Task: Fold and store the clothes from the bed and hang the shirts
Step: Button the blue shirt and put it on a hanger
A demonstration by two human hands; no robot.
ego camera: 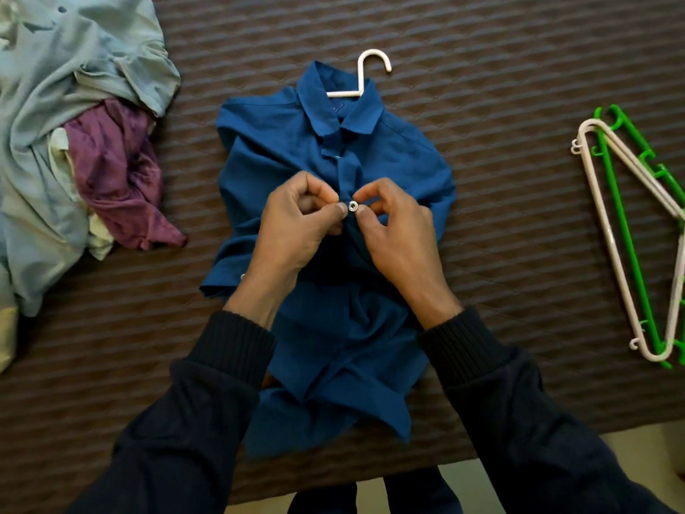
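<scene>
A blue collared shirt (389, 161) lies front up on the brown quilted bed (500, 68), with a white hanger (365, 74) inside it whose hook sticks out above the collar. My left hand (296, 224) pinches the shirt's placket on the left of a pale button (351, 207). My right hand (396, 231) pinches the placket and that button from the right. Both hands meet at mid-chest of the shirt. Dark sleeves cover my forearms.
A heap of clothes lies at the left: light blue garments (55, 105) and a purple one (115, 168). At the right edge lie a white hanger (608, 231) and a green hanger (626, 231), stacked. The bed's near edge runs along the bottom, with floor (630, 450) below.
</scene>
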